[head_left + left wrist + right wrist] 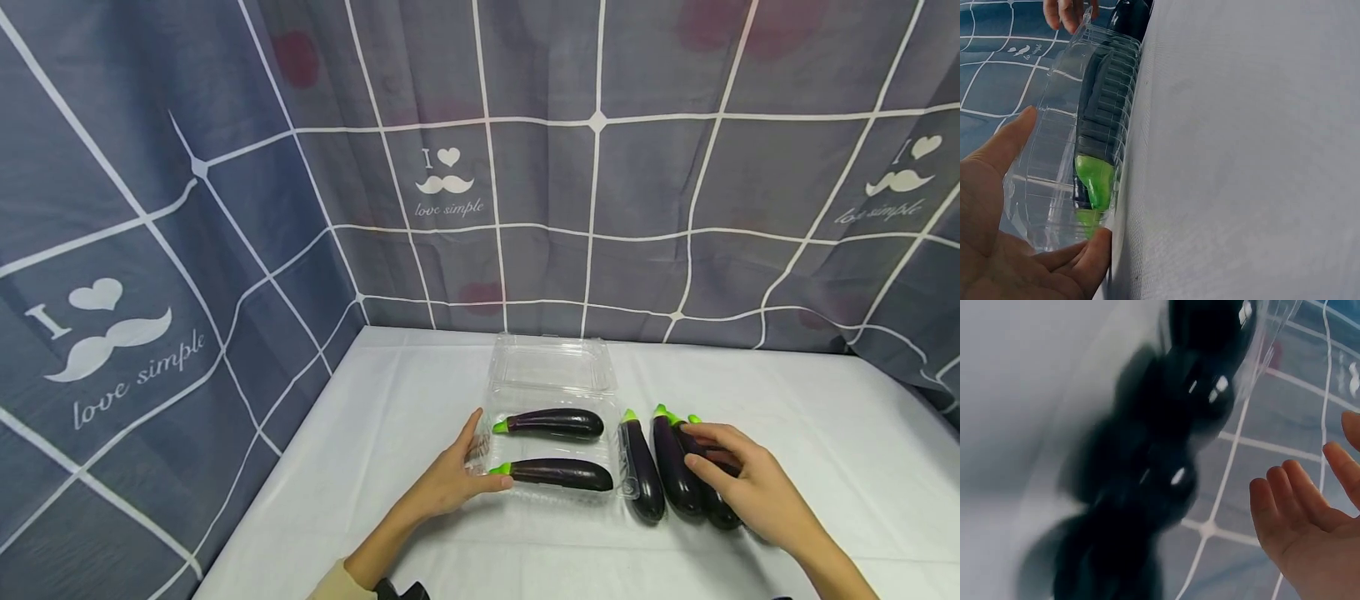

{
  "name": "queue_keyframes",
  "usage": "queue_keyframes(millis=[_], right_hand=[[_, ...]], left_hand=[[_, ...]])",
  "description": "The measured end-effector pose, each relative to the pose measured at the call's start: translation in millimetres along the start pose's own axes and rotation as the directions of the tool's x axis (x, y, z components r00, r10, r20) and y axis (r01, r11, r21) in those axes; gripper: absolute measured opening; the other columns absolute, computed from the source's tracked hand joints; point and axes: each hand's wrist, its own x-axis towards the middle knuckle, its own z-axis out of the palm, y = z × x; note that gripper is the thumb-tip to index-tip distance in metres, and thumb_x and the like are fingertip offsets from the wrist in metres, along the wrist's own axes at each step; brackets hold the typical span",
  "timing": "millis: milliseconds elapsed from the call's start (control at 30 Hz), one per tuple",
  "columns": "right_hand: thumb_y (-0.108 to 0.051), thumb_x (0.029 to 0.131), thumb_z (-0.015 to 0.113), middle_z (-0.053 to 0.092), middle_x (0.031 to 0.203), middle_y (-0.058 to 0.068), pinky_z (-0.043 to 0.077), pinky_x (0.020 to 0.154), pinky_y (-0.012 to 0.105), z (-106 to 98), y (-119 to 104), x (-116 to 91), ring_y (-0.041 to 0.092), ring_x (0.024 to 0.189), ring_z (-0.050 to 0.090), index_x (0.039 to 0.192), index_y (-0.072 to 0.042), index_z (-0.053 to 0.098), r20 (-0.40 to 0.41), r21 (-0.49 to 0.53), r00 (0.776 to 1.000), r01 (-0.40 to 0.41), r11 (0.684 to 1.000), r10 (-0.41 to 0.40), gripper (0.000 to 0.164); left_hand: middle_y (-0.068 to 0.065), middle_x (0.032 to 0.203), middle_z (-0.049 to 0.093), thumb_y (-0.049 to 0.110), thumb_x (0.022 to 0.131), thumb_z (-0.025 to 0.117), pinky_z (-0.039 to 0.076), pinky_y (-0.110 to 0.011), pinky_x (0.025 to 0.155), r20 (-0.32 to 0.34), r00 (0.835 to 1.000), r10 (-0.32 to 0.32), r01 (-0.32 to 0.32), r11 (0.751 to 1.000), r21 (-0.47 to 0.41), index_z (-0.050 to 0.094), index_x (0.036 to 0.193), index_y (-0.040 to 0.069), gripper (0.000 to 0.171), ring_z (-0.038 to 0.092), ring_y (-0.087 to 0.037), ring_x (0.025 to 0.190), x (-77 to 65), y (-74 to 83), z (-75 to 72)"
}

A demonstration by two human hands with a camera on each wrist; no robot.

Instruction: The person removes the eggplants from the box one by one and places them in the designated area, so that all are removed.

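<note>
A clear plastic clamshell box (551, 364) lies with its lid folded back; two eggplants with green stem ends, one farther (558, 422) and one nearer (562, 474), lie crosswise in its base. My left hand (447, 481) holds the box's left end, thumb by the front corner and fingers along the side. The left wrist view shows a green stem (1095, 178) through the ribbed wall. My right hand (750, 481) is over the rightmost of several eggplants (677, 475) beside the box, thumb and fingers apart. Its palm and spread fingers show beside dark, blurred eggplants (1166, 475) in the right wrist view.
A white cloth (420, 358) covers the table. Behind it and to the left hangs a grey-blue checked curtain (540, 183) with white lettering. The leftmost loose eggplant (641, 475) lies right at the box's right edge.
</note>
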Motion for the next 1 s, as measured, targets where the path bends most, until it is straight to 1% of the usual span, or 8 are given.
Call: queue_keyframes(millis=[133,200,333,467,533,733,867,1000], right_hand=[[-0.006,0.089,0.074,0.062,0.121,0.006,0.047,0.083,0.015,12,-16,3,0.004,0.101,0.060,0.124,-0.010,0.065,0.021,0.015,0.999,0.043,0.999,-0.044,0.037],[-0.007,0.088,0.075,0.062,0.120,0.002,0.049,0.084,0.018,19,-22,6,0.007,0.101,0.060,0.123,-0.011,0.066,0.033,0.014,0.997,0.062,0.998,-0.062,0.036],[-0.010,0.087,0.076,0.064,0.117,-0.003,0.052,0.084,0.028,33,-34,10,0.014,0.102,0.062,0.121,-0.011,0.067,0.065,0.024,0.992,0.104,0.994,-0.106,0.035],[-0.012,0.089,0.075,0.064,0.116,-0.007,0.053,0.086,0.036,47,-43,14,0.015,0.104,0.061,0.121,-0.015,0.067,0.125,0.062,0.985,0.113,0.992,-0.120,0.033],[-0.013,0.089,0.074,0.062,0.116,-0.010,0.052,0.087,0.038,54,-47,16,0.013,0.105,0.060,0.121,-0.017,0.067,0.151,0.075,0.982,0.106,0.992,-0.116,0.033],[-0.014,0.089,0.075,0.063,0.119,-0.009,0.051,0.090,0.040,79,-59,23,0.013,0.112,0.058,0.121,-0.022,0.066,0.205,0.111,0.966,0.139,0.984,-0.160,0.035],[-0.017,0.091,0.073,0.062,0.120,-0.008,0.049,0.092,0.045,92,-66,28,0.015,0.113,0.058,0.122,-0.021,0.066,0.237,0.116,0.953,0.164,0.980,-0.187,0.032],[-0.018,0.092,0.072,0.061,0.120,-0.009,0.049,0.090,0.047,101,-69,33,0.018,0.112,0.059,0.124,-0.018,0.066,0.256,0.077,0.945,0.191,0.979,-0.204,0.032]], left_hand=[[-0.029,0.149,0.037,0.046,0.078,0.083,0.030,-0.062,0.106,-0.001,1.000,0.008,-0.008,1.000,0.000,0.007,0.160,0.016,0.115,0.035,-0.040,0.138,-0.3,0.7,-0.6],[-0.029,0.150,0.036,0.046,0.078,0.083,0.029,-0.062,0.107,-0.001,1.000,0.010,-0.010,1.000,0.000,0.007,0.160,0.017,0.115,0.034,-0.040,0.139,-0.3,1.7,-0.7],[-0.028,0.150,0.036,0.046,0.078,0.082,0.028,-0.062,0.107,0.000,1.000,0.010,-0.010,1.000,0.006,0.008,0.160,0.017,0.115,0.034,-0.040,0.139,-0.3,1.9,-0.5],[-0.028,0.150,0.037,0.045,0.078,0.082,0.028,-0.062,0.107,0.000,1.000,0.011,-0.011,1.000,0.006,0.008,0.160,0.016,0.115,0.035,-0.039,0.139,-0.9,1.1,-0.5],[-0.028,0.150,0.037,0.045,0.078,0.082,0.028,-0.062,0.107,0.002,1.000,0.012,-0.012,1.000,0.004,0.008,0.160,0.016,0.114,0.035,-0.039,0.139,-1.2,0.7,-0.7],[-0.029,0.150,0.035,0.045,0.078,0.083,0.028,-0.063,0.107,-0.008,1.000,-0.011,0.011,1.000,-0.013,0.008,0.160,0.017,0.115,0.033,-0.040,0.140,-2.5,-2.1,-2.4],[-0.027,0.151,0.035,0.045,0.078,0.083,0.029,-0.062,0.106,0.001,1.000,-0.010,0.011,1.000,-0.028,0.007,0.160,0.017,0.115,0.033,-0.039,0.139,-1.1,-2.8,-2.6],[-0.027,0.151,0.035,0.045,0.079,0.082,0.030,-0.062,0.106,0.012,1.000,0.004,-0.004,1.000,-0.026,0.007,0.160,0.017,0.115,0.033,-0.040,0.139,1.3,-2.3,-1.6]])
